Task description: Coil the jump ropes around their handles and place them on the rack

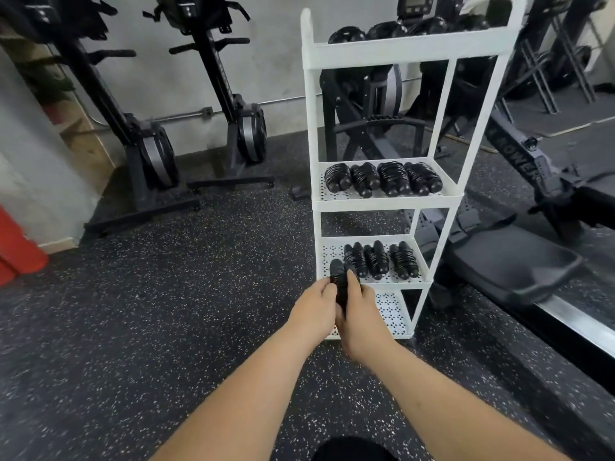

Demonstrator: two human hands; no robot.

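Note:
A black jump rope [340, 280], coiled around its paired handles, is held upright between both hands. My left hand [314, 311] grips its left side and my right hand [359, 314] grips its right side, thumb along the handle. The bundle sits at the front left corner of the third shelf of the white rack [386, 204]. Three coiled ropes [381, 259] lie on that shelf. Several more coiled ropes [382, 178] line the second shelf, and others rest on the top shelf [399, 49].
The rack's bottom shelf [394, 316] shows bare perforated metal. Upright rowing machines [146, 141] stand against the left wall. A rower with a black seat [519, 264] lies right of the rack. Speckled rubber floor [149, 327] surrounds me; a red object [16, 247] sits far left.

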